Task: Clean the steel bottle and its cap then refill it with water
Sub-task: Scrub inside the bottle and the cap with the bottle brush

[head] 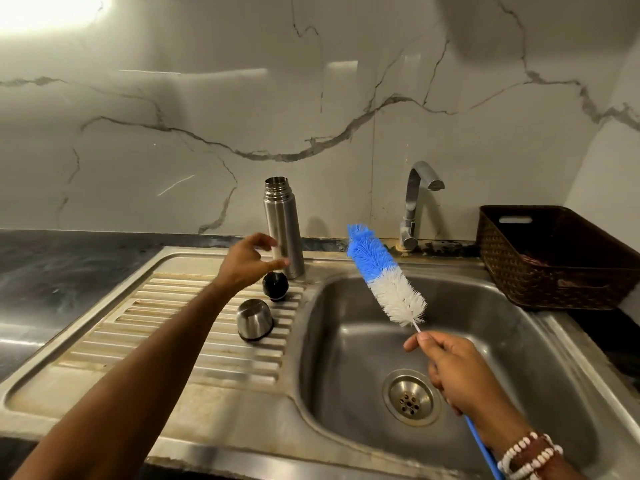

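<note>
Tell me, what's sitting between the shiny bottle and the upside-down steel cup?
The black stopper sits between the steel bottle and the steel cup, on the ribbed draining board, as the head view shows.

Sink basin (346, 341) open; stopper (275, 286), cup cap (254, 319) crowd bottle (284, 225) base.

White marble-look wall panels (207, 109) with grey veins rise behind the counter, glossy enough to carry a bright glare of light in the upper left corner. A dark stone countertop (52, 268) runs along the left edge. A stained steel sink unit (221, 403) is set into it, with a chrome tap (415, 202) at its back edge. A brown woven basket (554, 268) sits at the right rear corner.
</note>
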